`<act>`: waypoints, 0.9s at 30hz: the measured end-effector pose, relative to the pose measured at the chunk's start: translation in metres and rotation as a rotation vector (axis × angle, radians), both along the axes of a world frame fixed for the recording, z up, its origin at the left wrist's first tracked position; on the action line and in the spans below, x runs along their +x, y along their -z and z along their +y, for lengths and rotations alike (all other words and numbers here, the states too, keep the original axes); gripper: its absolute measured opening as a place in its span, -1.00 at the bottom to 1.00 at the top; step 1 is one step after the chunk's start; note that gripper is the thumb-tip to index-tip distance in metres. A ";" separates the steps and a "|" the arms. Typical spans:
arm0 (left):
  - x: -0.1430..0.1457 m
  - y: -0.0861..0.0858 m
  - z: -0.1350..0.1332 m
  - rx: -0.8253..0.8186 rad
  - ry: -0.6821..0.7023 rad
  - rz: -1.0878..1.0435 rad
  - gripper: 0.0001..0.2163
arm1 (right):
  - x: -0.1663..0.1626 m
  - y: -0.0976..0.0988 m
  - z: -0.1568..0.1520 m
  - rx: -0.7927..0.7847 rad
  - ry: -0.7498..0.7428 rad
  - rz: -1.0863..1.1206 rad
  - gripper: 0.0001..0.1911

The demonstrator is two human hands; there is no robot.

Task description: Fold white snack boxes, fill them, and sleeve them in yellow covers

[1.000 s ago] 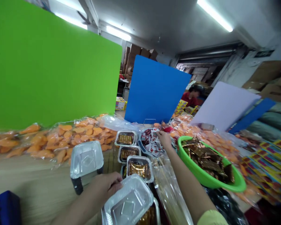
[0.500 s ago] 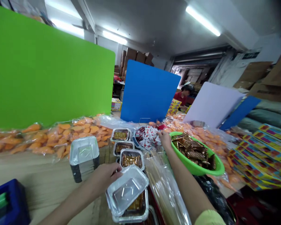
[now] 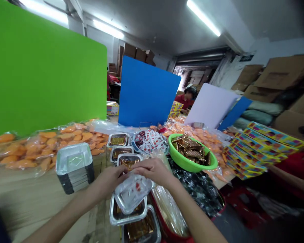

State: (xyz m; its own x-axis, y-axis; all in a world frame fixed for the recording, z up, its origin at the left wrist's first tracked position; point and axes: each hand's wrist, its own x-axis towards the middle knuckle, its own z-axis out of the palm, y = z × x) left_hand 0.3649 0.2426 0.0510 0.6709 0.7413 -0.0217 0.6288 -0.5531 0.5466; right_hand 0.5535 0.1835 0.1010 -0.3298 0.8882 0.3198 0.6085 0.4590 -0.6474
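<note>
My left hand (image 3: 114,179) grips the far left rim of a shallow foil tray (image 3: 131,199), which is tilted above filled foil trays. Over the tray's far edge is my right hand (image 3: 154,170), fingers bent together and close to the left fingertips; what they hold, if anything, is hidden. A small white-and-red patch, probably a sachet (image 3: 137,185), shows blurred in the tray. Below and beyond stand foil trays with golden-brown packets (image 3: 139,229). Beyond my hands, white-and-red sachets (image 3: 153,141) fill a bowl.
A stack of foil trays (image 3: 74,162) stands left. To the right are a green basin (image 3: 190,165) of brown packets, long sticks in clear plastic (image 3: 169,212) and yellow boxes (image 3: 253,148). Bagged orange pieces (image 3: 50,143) line the back beneath upright boards (image 3: 147,91). Other people are at right.
My right hand has come back from the sachet bowl to the foil tray in my left hand. A white-and-red patch now shows in that tray. The view has swung right.
</note>
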 end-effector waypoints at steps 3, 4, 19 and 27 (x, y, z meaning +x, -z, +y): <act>0.004 0.003 -0.004 0.008 0.025 -0.004 -0.74 | 0.031 -0.003 -0.004 0.080 0.333 -0.061 -0.70; 0.004 0.005 -0.006 0.011 0.030 -0.004 -0.74 | 0.048 -0.007 -0.003 0.104 0.540 -0.115 -0.68; 0.017 0.011 -0.032 -0.004 0.124 0.056 -0.76 | 0.144 0.080 -0.092 -0.484 0.945 -0.657 -0.60; 0.026 0.008 -0.040 0.011 0.130 0.055 -0.76 | 0.129 0.067 -0.101 -0.324 1.028 -0.711 -0.74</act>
